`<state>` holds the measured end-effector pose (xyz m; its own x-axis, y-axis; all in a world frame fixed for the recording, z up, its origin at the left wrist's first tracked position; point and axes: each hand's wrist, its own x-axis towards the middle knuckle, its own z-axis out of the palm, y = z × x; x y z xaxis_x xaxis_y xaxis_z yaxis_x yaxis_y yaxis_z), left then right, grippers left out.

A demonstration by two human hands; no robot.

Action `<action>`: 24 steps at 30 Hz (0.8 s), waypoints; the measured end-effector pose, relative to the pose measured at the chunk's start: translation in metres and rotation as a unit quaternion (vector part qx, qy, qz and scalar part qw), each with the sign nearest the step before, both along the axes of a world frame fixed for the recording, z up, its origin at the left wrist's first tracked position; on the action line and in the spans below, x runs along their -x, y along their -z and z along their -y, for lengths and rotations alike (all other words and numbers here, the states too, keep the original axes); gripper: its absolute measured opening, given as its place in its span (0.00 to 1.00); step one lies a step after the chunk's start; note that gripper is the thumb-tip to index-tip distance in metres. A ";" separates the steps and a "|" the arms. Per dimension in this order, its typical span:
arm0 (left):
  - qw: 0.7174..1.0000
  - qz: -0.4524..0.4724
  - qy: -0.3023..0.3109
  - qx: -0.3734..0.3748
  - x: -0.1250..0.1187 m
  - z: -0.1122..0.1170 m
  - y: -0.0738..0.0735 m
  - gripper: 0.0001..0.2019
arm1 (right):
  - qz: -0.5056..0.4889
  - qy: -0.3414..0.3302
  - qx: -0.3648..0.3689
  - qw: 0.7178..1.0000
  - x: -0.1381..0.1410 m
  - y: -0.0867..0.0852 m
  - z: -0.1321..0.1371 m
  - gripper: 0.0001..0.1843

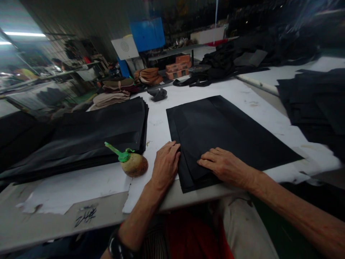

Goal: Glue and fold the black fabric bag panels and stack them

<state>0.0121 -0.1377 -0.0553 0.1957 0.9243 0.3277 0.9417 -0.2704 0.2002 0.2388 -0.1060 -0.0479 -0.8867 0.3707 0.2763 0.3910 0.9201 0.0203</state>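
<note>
Flat black sheets (215,126), one lying over another, rest on the white-covered table in front of me. My left hand (166,162) is at their left edge, fingers bent and close together on the border. My right hand (226,164) lies over the near part of the upper sheet, its fingers curled and pressed together against it; the thumb is hidden. Left of my left hand stands a round tan bottle (134,165) with a green spout, touched by neither hand. A watch (118,246) is on my left wrist.
A thick stack of black sheets (107,122) lies to the left, and more black pieces (318,100) are at the right. Farther back are folded brown cloth (148,76), orange boxes (178,67) and a crumpled dark scrap (158,94). The table's near edge (81,216) runs below my hands.
</note>
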 end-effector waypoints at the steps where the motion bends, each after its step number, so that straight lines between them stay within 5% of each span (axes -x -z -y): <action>1: 1.000 0.012 0.022 -0.004 -0.001 0.007 -0.001 0.14 | 0.015 -0.001 -0.004 1.000 0.000 -0.001 0.001 0.18; 7: 0.976 0.073 0.203 0.032 -0.004 0.032 -0.005 0.18 | 0.051 0.002 -0.010 0.999 -0.001 -0.004 0.008 0.20; 14: 0.975 0.052 0.213 0.039 -0.003 0.030 -0.004 0.19 | 0.012 0.032 0.058 0.998 -0.003 -0.002 0.007 0.22; 24: 0.975 0.060 0.211 0.042 -0.003 0.030 -0.005 0.19 | -0.088 0.062 0.152 0.983 -0.001 0.003 0.007 0.11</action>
